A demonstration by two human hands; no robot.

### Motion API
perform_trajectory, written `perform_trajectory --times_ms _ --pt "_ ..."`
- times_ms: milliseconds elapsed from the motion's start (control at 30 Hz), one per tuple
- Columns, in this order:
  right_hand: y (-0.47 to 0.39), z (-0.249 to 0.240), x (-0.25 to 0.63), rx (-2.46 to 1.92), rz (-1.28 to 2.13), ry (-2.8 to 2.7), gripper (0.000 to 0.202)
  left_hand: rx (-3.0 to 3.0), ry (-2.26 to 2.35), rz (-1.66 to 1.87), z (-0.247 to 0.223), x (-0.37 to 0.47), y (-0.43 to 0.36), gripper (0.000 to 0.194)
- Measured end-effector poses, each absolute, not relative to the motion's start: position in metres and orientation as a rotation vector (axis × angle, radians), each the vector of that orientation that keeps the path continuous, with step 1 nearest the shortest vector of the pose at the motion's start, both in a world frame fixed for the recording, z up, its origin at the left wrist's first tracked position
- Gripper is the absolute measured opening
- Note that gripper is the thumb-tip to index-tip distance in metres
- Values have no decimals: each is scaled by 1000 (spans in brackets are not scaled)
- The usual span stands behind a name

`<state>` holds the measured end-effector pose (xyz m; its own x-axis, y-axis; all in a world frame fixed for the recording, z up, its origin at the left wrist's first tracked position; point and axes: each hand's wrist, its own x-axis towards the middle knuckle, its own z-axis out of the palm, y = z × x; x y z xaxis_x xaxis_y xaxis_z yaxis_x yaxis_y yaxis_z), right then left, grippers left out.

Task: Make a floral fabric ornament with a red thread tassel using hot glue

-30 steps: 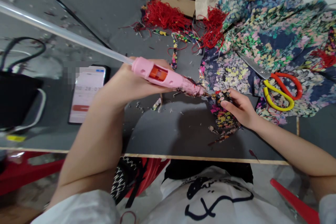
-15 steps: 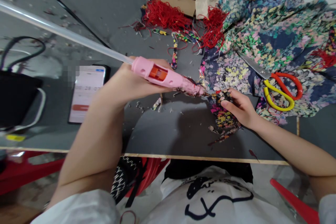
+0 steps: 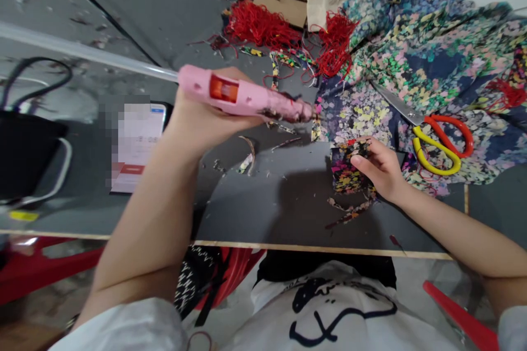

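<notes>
Glue gun (image 3: 252, 96) drawn back, pink, crusted tip (image 3: 297, 111)

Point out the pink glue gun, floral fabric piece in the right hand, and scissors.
Pink glue gun (image 3: 256, 97): head view, on its body.
Floral fabric piece (image 3: 345, 171): head view, on its patterned face.
Scissors (image 3: 412, 114): head view, near the pivot.

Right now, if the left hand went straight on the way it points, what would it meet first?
Probably the floral cloth, whose left edge lies by the tip of the pink glue gun in the left hand; depth is unclear, so it might pass above.
</notes>
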<state>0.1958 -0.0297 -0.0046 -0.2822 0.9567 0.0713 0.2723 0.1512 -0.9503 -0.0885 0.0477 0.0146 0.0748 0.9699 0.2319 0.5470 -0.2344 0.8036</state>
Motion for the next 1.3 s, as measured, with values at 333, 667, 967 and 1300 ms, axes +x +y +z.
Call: perform_trajectory --times_ms 333,667,967,1300 --pt "-38 -12 197 -1129 967 -1625 17 2109 1918 864 2 -64 64 31" --pt "-41 -4 196 -1012 842 -1718 14 2205 1828 336 -2 -75 60 45" --pt "-40 -5 195 -1044 868 -1699 15 2390 1457 -74 17 -100 69 51" --pt "-39 -7 197 -924 796 -1726 20 1960 810 1042 38 -8 -8 27"
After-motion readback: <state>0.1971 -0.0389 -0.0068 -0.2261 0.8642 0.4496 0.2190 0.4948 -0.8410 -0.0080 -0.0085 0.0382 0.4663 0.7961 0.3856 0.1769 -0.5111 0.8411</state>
